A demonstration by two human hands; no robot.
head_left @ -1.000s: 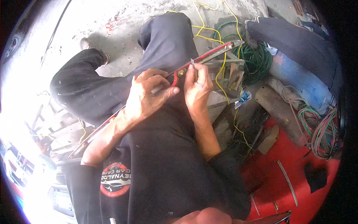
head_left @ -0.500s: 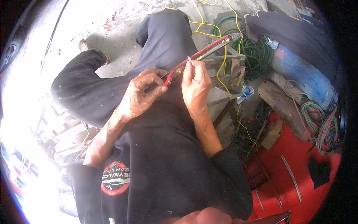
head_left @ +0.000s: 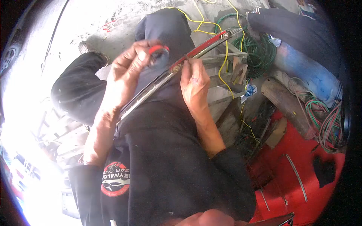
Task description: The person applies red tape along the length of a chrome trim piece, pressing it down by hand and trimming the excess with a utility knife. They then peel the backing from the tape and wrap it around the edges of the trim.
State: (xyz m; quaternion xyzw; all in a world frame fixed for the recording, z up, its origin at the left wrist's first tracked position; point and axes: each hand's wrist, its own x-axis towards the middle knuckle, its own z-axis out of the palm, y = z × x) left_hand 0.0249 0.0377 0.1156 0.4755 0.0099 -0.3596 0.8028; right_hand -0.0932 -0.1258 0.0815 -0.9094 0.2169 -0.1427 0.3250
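Note:
A long chrome trim strip (head_left: 158,84) with a red band along its far half lies slanted across my lap, from lower left to upper right. My right hand (head_left: 194,81) grips it near the middle, fingertips at a small metal clip. My left hand (head_left: 128,67) is raised above the strip and pinches a curl of red strip material (head_left: 157,49) that has come away from the chrome. Dark trousers and a black shirt fill the view below.
Yellow wire (head_left: 226,56) and coiled green hose (head_left: 260,52) lie beyond the strip's far end. A red car panel (head_left: 301,173) sits at lower right, with a wooden block (head_left: 283,105) and bundled cables (head_left: 328,124) beside it. Another person's dark-clad leg (head_left: 294,30) is at upper right.
My left hand let go of the strip's middle and rose up and left, pulling a length of red strip off the chrome. My right hand stayed at the clip.

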